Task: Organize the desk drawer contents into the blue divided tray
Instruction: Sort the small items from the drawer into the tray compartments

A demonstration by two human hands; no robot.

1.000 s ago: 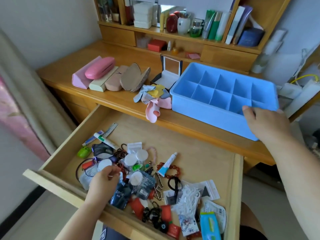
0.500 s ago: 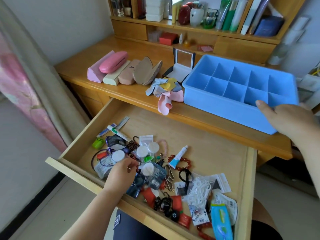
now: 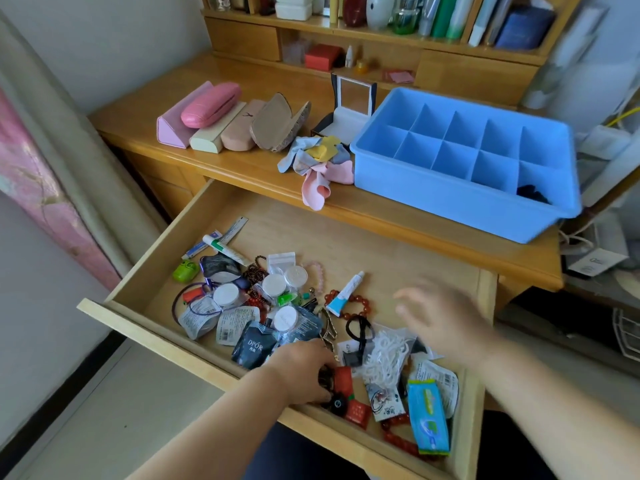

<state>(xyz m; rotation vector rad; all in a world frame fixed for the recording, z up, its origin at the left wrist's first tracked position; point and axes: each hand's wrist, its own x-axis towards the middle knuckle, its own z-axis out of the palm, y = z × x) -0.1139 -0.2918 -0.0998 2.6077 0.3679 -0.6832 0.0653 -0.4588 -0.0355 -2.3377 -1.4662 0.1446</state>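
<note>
The right hand (image 3: 446, 317) has been withdrawn from the tray (image 3: 450, 209) and is now held blurred over the drawer (image 3: 346, 237), fingers spread, nothing gripped. The left hand (image 3: 304, 372) is curled on a dark item in the clutter (image 3: 277, 306) at the drawer's front. The tray is seen at two o'clock on the desk (image 3: 242, 168), well apart from both hands, with something dark in its near right compartment. Cases (image 3: 211, 105) are lined up at eleven o'clock.
</note>
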